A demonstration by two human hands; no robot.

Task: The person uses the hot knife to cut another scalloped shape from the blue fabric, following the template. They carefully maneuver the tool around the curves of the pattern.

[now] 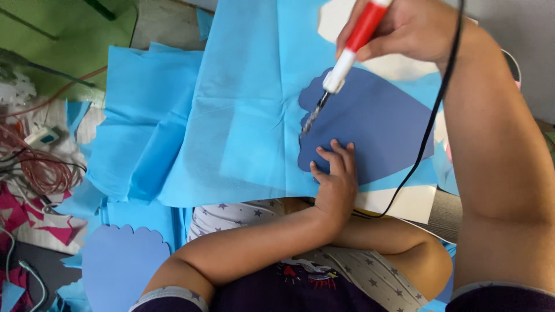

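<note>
My left hand (335,176) lies flat, fingers spread, on the lower edge of a dark blue scalloped card shape (376,127). The card rests on a sheet of light blue fabric (243,115). My right hand (413,29) grips a red and white pen-like electric tool (352,46). The tool's metal tip (310,119) touches the card's left scalloped edge, just above my left fingers. A black cord (430,121) runs from the tool down across the card and under my left wrist.
More light blue sheets (133,133) are piled to the left. A second scalloped blue shape (124,266) lies at bottom left. Red wires (40,167), a white plug (41,137) and pink patterned cloth (34,222) crowd the far left. White card (410,205) sticks out beneath the fabric.
</note>
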